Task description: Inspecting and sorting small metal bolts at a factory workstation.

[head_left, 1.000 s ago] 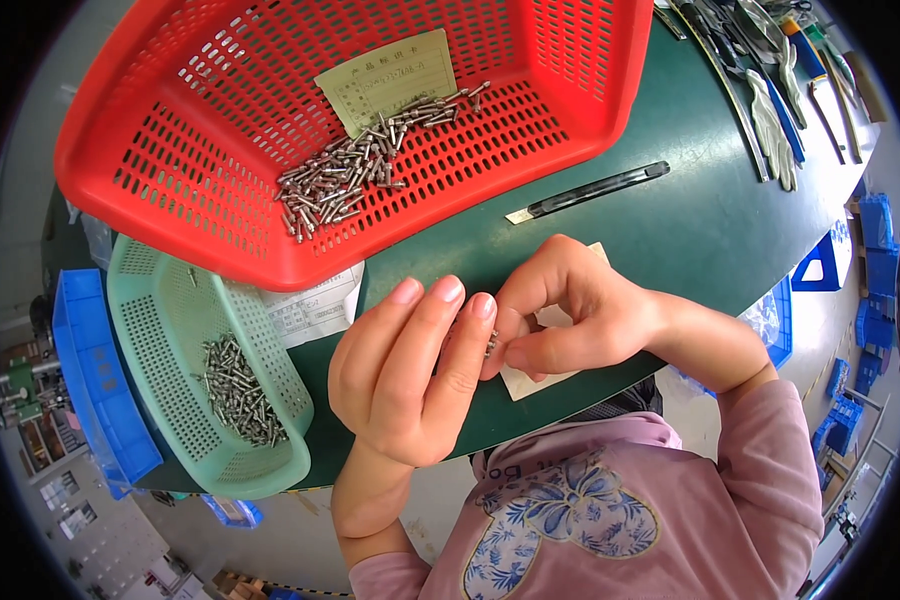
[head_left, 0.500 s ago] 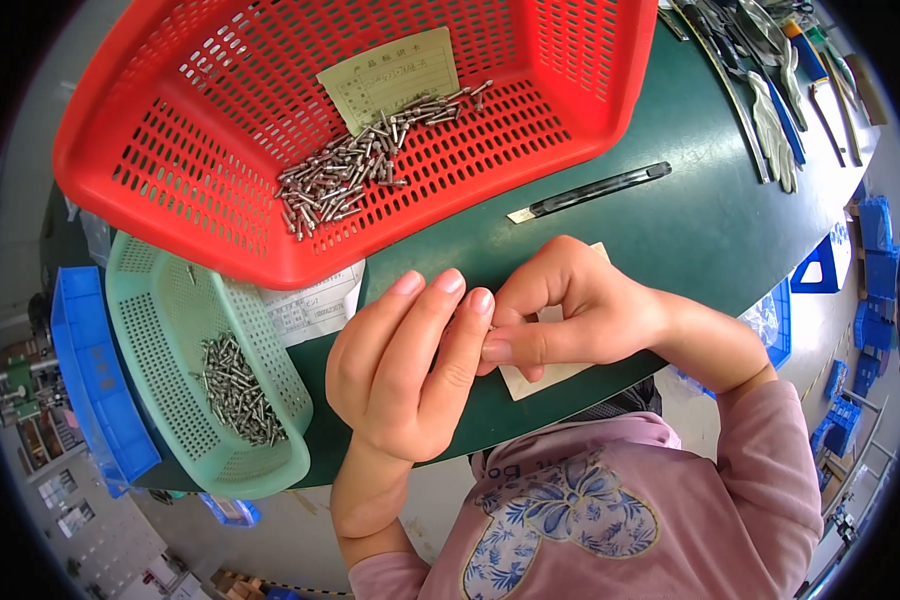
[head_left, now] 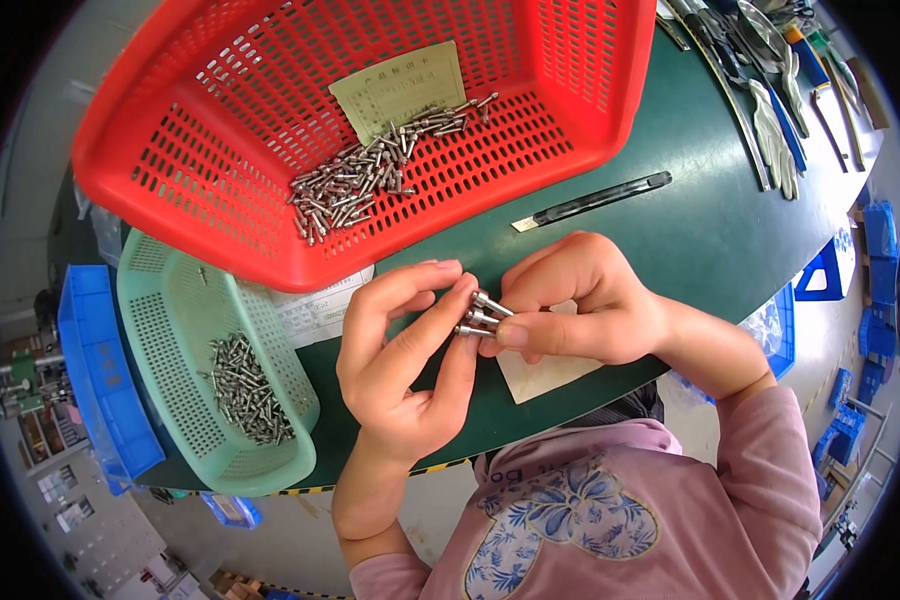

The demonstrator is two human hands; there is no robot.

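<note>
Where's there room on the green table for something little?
Try the bare green tabletop between the black knife and the white glove, beyond the right hand. It's crowded at the far right, with tools, and on the left, with the red basket and green basket.

Printed yellow card [head_left: 398,88] in red basket [head_left: 262,266], printed white sheet [head_left: 322,308] on table [head_left: 695,130], lettering [head_left: 510,475] on shirt [head_left: 690,500]

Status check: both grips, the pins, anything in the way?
Right grip pinching pins. Left grip at pins' near ends. Knife beyond, clear of both.
</note>
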